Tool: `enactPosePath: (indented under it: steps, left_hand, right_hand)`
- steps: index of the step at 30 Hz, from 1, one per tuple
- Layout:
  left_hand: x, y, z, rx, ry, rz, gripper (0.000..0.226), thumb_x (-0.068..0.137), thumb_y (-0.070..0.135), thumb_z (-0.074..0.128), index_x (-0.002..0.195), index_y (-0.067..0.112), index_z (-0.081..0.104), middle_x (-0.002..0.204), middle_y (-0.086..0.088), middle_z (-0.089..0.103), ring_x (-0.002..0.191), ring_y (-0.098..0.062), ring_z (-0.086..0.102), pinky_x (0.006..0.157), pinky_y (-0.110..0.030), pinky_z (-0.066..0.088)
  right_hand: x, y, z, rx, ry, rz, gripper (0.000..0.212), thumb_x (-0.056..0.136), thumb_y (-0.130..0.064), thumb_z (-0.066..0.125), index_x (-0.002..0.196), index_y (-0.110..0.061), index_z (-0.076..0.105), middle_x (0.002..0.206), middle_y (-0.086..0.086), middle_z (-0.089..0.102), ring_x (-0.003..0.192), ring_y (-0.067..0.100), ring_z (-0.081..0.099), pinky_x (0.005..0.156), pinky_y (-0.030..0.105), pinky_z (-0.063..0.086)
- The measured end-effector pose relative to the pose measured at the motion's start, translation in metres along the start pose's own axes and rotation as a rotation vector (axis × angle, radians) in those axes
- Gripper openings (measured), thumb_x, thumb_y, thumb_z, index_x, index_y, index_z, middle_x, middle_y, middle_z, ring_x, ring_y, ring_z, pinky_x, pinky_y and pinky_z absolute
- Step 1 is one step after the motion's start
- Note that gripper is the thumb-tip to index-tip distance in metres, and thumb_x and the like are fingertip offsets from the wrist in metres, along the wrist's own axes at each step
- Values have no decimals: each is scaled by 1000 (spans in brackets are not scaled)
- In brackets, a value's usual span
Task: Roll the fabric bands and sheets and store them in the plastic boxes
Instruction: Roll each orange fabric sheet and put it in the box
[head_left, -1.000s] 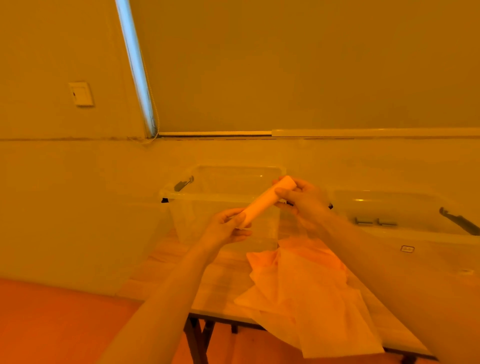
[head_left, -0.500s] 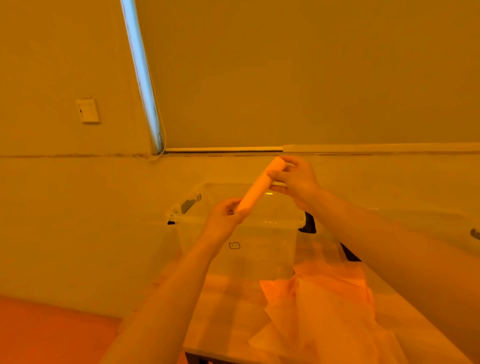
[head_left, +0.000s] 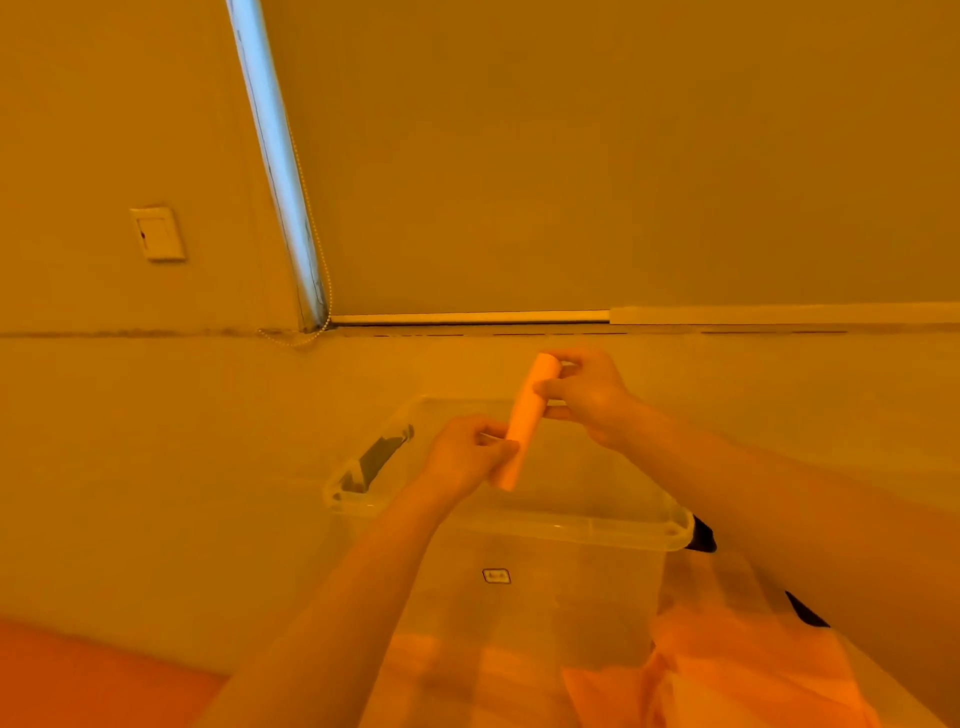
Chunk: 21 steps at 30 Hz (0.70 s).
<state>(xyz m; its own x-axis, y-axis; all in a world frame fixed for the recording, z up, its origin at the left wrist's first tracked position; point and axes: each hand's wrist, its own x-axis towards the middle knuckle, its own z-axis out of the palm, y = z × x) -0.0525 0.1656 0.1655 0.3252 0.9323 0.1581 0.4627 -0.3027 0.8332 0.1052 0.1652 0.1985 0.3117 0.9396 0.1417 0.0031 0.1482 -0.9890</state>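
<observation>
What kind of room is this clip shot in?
Probably a plain indoor room used as a sorting station: a wall switch, a drawn roller blind with bead cord, and a clear plastic box on a wooden table.

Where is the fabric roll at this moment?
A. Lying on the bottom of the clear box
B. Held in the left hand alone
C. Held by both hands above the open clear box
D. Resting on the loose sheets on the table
C: the left hand grips the roll's lower end and the right hand its upper end, above the box.
</observation>
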Motion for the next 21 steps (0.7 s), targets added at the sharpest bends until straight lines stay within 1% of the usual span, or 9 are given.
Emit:
enactPosePath:
  steps: [2,4,8,11,13,16,18,20,21]
  left_hand:
    - [13,-9,1,26,-28,-49,18,86,9,66,104,7,64,92,-11,63,82,-20,59,72,-38,53]
    - [24,-17,1,39,-61,-117,20,85,4,66,105,5,63,89,-12,61,83,-23,61,76,-43,55]
    - [43,-30,-3,9,-131,-227,24,86,1,65,108,8,60,92,-12,62,91,-28,65,77,-42,56]
    - [52,-40,-5,-14,-178,-286,20,87,-1,63,102,11,58,81,-5,62,73,-18,62,77,-39,55]
    - [56,-46,-6,-28,-211,-322,22,87,-2,62,105,10,57,78,-4,60,67,-14,60,76,-39,54]
    - [63,-51,-9,0,-278,-366,37,87,-1,62,121,9,53,92,-10,65,76,-19,65,75,-38,56]
    - [68,-56,-11,39,-314,-378,46,87,-1,62,128,13,47,107,-15,65,81,-21,66,75,-38,56]
    - [72,-61,-12,60,-342,-379,53,87,-3,61,134,14,43,112,-18,63,77,-21,66,77,-40,55]
    - [74,-63,-12,73,-352,-378,54,88,-5,60,135,14,41,115,-20,62,82,-25,67,78,-40,55]
  right_hand:
    - [8,12,7,-39,-36,26,54,84,17,57,131,-7,51,123,21,52,114,38,55,80,42,53]
    - [16,23,13,-55,-69,73,57,84,17,57,133,-11,50,119,17,50,114,37,55,75,41,54]
    - [28,42,21,-6,-135,169,70,82,20,54,139,-17,41,123,14,46,111,34,54,76,47,53]
    - [34,58,30,0,-160,193,82,82,22,53,145,-25,29,129,15,43,113,36,52,77,50,51]
    - [37,71,39,-3,-111,211,83,81,24,52,144,-24,28,132,18,45,116,39,52,76,51,51]
    - [44,88,52,19,16,295,71,79,26,54,135,-15,40,128,22,51,113,42,55,76,52,52]
    - [50,98,58,6,45,362,62,78,25,55,128,-10,46,127,24,54,110,43,57,76,53,53]
    - [56,105,64,9,52,396,59,78,26,53,127,-8,47,125,26,55,109,43,58,76,52,53]
    - [58,107,67,11,63,400,59,78,26,52,126,-8,47,125,26,55,109,43,58,75,52,53]
